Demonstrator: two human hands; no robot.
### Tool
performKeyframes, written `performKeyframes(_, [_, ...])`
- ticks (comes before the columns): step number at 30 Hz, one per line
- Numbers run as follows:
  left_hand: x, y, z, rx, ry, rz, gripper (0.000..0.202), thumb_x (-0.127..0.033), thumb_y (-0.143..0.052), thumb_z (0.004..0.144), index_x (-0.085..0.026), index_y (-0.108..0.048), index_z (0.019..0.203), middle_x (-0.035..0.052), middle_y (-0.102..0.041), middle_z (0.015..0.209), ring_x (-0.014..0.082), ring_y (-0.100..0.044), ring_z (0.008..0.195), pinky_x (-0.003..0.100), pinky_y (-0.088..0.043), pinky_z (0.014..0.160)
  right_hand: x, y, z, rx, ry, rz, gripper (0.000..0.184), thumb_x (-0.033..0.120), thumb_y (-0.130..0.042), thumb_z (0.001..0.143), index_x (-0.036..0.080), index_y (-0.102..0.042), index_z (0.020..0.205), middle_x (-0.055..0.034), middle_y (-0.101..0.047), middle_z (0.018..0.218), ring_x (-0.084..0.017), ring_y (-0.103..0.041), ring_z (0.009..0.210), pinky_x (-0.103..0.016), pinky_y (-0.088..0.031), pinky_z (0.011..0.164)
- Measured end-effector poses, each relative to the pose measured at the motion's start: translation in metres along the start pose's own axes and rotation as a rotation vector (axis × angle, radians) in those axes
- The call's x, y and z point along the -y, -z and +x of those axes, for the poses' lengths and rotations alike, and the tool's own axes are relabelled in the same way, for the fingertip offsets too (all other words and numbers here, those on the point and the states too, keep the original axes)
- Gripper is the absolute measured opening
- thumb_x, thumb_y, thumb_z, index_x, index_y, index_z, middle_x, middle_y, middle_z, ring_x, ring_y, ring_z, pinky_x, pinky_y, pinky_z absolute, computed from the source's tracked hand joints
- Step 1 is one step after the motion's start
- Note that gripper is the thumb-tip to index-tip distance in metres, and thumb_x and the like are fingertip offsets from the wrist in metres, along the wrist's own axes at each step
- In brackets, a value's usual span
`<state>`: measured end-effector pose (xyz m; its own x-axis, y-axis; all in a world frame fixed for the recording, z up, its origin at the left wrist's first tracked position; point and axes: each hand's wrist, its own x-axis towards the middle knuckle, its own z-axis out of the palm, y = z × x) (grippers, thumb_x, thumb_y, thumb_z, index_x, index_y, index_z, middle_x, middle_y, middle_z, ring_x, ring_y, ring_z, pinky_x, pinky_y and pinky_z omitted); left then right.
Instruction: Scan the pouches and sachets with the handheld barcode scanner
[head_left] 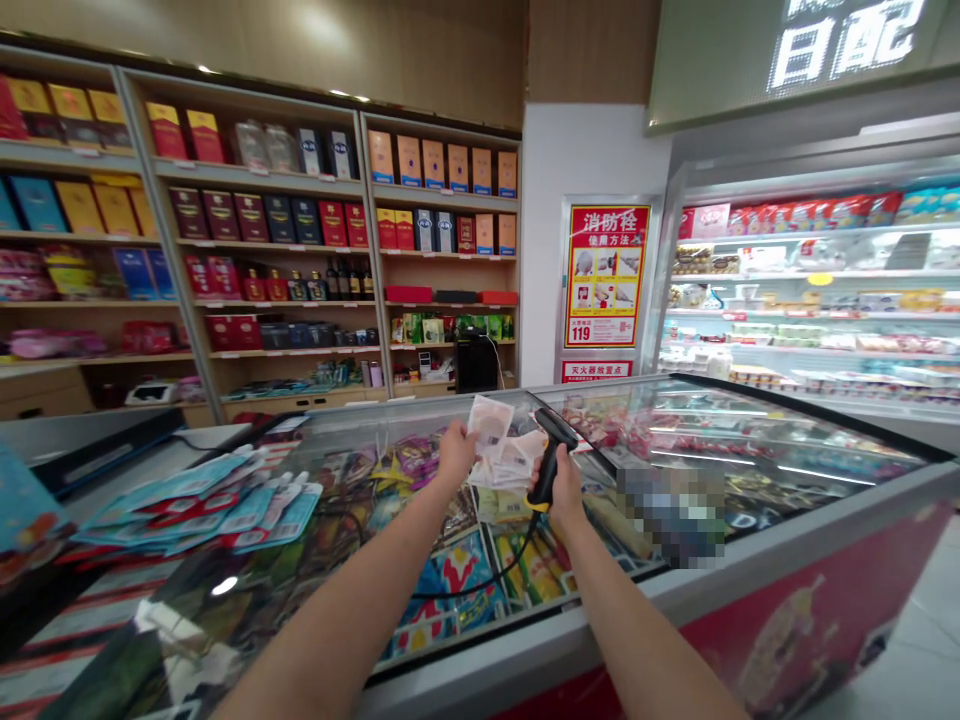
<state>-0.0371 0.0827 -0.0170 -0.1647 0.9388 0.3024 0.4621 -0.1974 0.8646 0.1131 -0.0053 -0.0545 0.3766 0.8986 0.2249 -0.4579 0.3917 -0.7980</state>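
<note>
Left hand (457, 452) is closed on one side of a bundle of flat plastic packets (499, 445) and holds it up above a glass-top freezer (750, 560). Right hand (564, 490) is gripping a black and yellow barcode scanner (550, 462) around its handle, and the head of the scanner is just beside the bundle. A thin black cord (480, 591) hangs down from the scanner over the glass. Some blue packets (202, 505) lie to the left, well apart from the hands. Behind are wooden shelves (255, 245) with many boxes and bottles, a red poster (606, 275) on the wall, and a lit food fridge (810, 290) on the right.
</note>
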Motion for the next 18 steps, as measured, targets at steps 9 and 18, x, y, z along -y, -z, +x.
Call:
performKeyframes(9, [0.088, 0.049, 0.032, -0.195, 0.218, -0.599, 0.005, -0.01, -0.05, 0.08, -0.014, -0.051, 0.077, -0.0022, -0.055, 0.065, 0.0088, -0.056, 0.05, 0.024, -0.053, 0.048, -0.013, -0.082, 0.017, 0.289, -0.286, -0.174, 0.047, 0.064, -0.052, 0.076, 0.018, -0.049, 0.083, 0.0036, -0.055, 0.048, -0.009, -0.049, 0.033, -0.019, -0.039, 0.032])
performKeyframes(18, [0.092, 0.035, 0.025, -0.093, 0.179, -0.568, 0.002, -0.011, -0.056, 0.075, -0.013, -0.057, 0.076, -0.0013, -0.059, 0.063, 0.0097, -0.057, 0.05, 0.022, -0.052, 0.047, -0.022, -0.067, 0.0, 0.374, -0.447, -0.493, 0.035, 0.054, -0.048, 0.085, 0.019, -0.047, 0.083, 0.0048, -0.054, 0.049, -0.009, -0.048, 0.034, -0.019, -0.042, 0.032])
